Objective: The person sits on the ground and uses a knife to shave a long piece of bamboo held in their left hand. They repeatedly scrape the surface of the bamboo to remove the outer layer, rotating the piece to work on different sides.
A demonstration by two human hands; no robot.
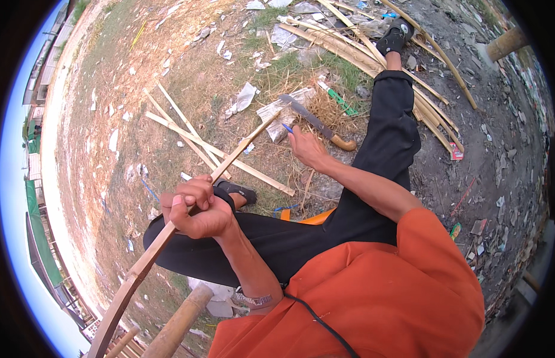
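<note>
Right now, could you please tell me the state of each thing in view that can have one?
Long brown bamboo strip: slanting, gripped.
Left hand: closed around that strip.
Right hand: fingers closed on a small blue object.
Curved machete with a wooden handle: lying flat, blade bare, unheld.
Pale split bamboo strips at left: lying crossed.
Long pale bamboo strips farther right: lying in a loose pile.
</note>
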